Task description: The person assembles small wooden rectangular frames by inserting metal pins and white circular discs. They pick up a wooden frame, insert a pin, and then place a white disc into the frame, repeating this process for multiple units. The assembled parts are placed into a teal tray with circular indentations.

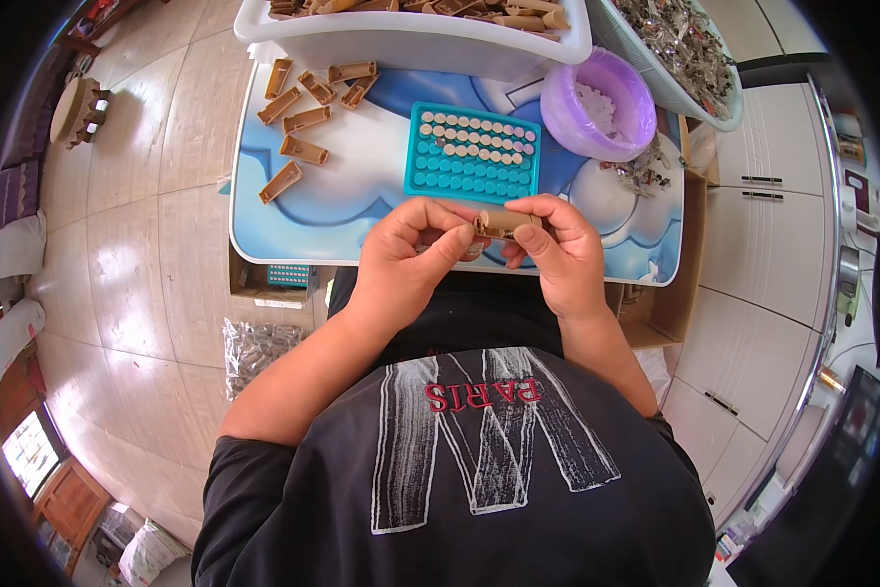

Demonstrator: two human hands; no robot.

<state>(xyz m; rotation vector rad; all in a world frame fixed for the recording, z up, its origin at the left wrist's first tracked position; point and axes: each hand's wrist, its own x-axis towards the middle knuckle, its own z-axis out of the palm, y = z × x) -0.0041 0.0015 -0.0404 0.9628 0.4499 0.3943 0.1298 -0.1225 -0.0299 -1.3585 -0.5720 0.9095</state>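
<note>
My left hand [412,249] and my right hand [557,245] meet over the near edge of a small blue-and-white table [361,186]. Together they pinch a small tan plastic part [503,223] with a metal piece at its left end. Just beyond the hands lies a teal tray [472,152] with rows of round wells; its upper rows hold small pale discs. Several tan plastic parts [303,119] lie loose at the table's far left.
A white tub [410,39] of tan parts stands at the back, a purple bowl [597,106] of white bits to the right, a basin [679,49] of metal pieces behind it. A cardboard box [670,303] sits under the table; white cabinets stand right.
</note>
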